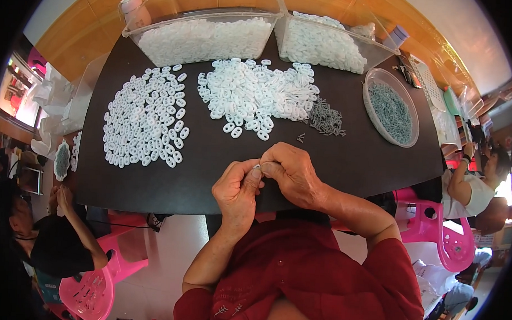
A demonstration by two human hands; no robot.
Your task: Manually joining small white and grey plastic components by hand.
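Both hands are above the middle of the near edge of the dark counter (351,169), fingertips meeting. The left hand (235,193) is raised on a steep forearm that slants up and inward; its thumb lies uppermost and its fingers are curled beneath. The right hand (292,170) comes in on a flatter forearm from the right, back of the hand upward, knuckles toward the far edge, thumb and forefinger bent down to the left hand's thumb.

Left grip: pinched on a small white piece (257,167). Right grip: thumb and forefinger closed against the same piece. The piece is mostly covered by the fingers, so its full shape cannot be told. It sits between the two thumbs, above the counter close to its near edge.

Beyond the hands, a heap of white two-holed oval pieces (252,92) lies mid-counter, touching a small pile of grey screws (327,117) at its right side. Two loose screws (301,137) lie just short of that pile. A spread of white oval pieces (144,119) lies toward the left edge. A round clear tub (413,131) of screws stands near the right edge. Two clear bins of white pieces stand along the far edge.
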